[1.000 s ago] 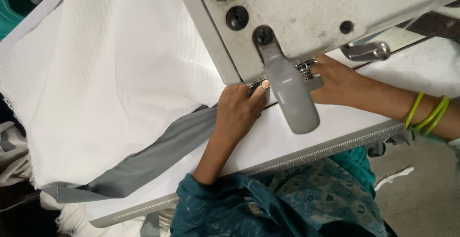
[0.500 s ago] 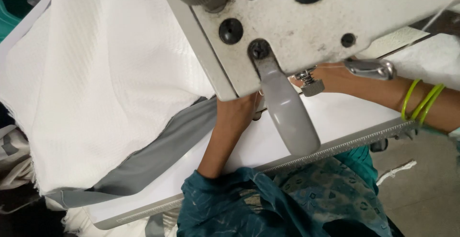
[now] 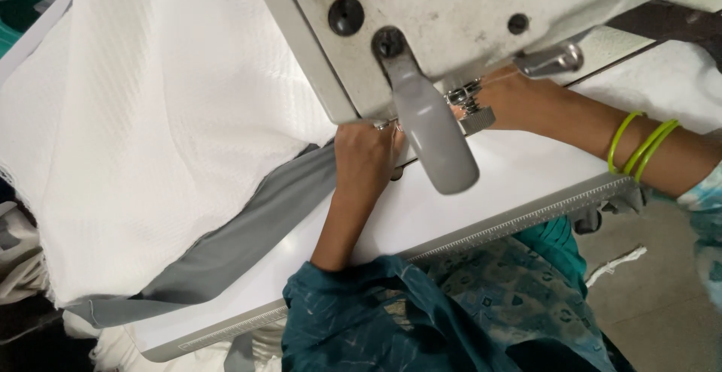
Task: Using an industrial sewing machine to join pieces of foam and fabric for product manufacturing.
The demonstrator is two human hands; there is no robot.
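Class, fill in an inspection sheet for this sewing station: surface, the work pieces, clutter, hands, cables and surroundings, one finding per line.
Surface: white machine table with a ruled front edge, partly covered by cloth.
Work pieces: white textured fabric edged with a grey strip, fed under the sewing machine head.
Clutter: a white scrap on the floor.
Hands: left hand rests on the grey strip at the machine; right hand sits behind the grey lever, fingers hidden; green bangles on that wrist.
Cables: nothing seen.
Surroundings: a green bin at upper left, white cloth piled low at left.
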